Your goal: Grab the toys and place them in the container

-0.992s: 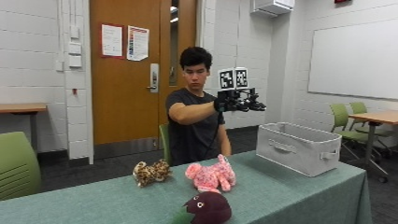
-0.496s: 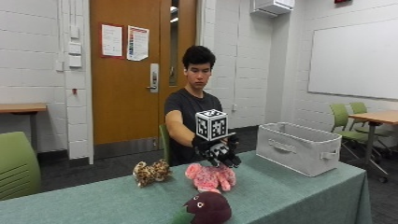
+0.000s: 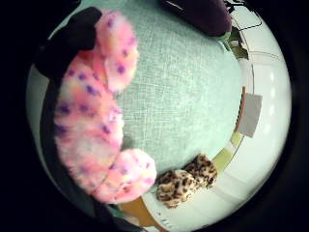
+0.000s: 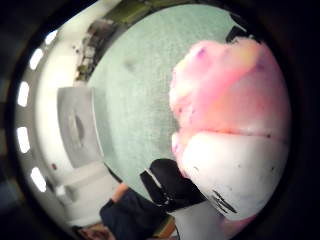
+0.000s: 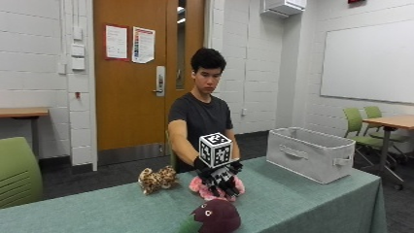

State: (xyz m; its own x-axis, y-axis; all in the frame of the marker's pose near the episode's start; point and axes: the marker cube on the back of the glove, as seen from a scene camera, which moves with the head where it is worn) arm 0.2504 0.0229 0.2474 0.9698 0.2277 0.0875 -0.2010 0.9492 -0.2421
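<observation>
1. In the outside view, three toys lie on the counter (image 5: pixel 310 204), which has a green cloth: a pink toy (image 5: pixel 206 190) in the lower middle of the frame, a leopard toy (image 5: pixel 157 179) to its left, and a dark purple toy (image 5: pixel 216 217) at the bottom edge.
2. The grey container (image 5: pixel 310 153) stands at the right of the frame, well apart from the toys. It is open at the top, so I think toys can be dropped in from above.
3. The gloved right hand (image 5: pixel 220 175) is placed on top of the pink toy, fingers pointing down over it. I think this is for taking it from above.
4. In the palm views the pink plush is very close to the palm, and a black finger (image 4: pixel 172 182) touches its side.
5. Whether the fingers already close around the toy, I cannot tell.
6. The toy rests on the counter, not yet lifted.
</observation>
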